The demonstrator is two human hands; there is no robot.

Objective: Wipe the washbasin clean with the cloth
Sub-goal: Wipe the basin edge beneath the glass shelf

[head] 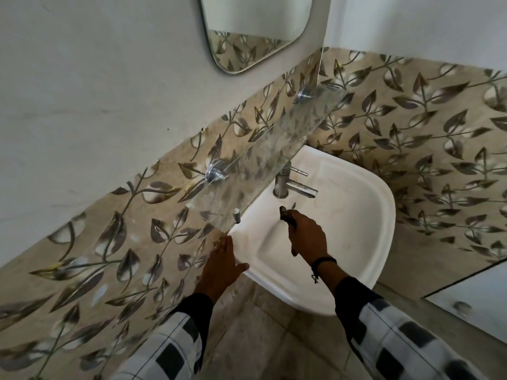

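White washbasin [365, 215] carries a steel tap [285, 182]; glass shelf [274, 149] bare.

Right hand [307, 234] over the basin [356, 215] bowl, fingers closed on a dark cloth [288, 216]; cloth ends show above and below the grip. Tap [290, 185] just beyond the grip, spout pointing over the bowl. Left hand [222, 266] left of the grip, flat, fingers extended, resting on the basin's near-left rim, nothing in it. Glass shelf [263, 157] above it, on the leaf-patterned tiles [411, 119]. Mirror [255, 31] higher up.
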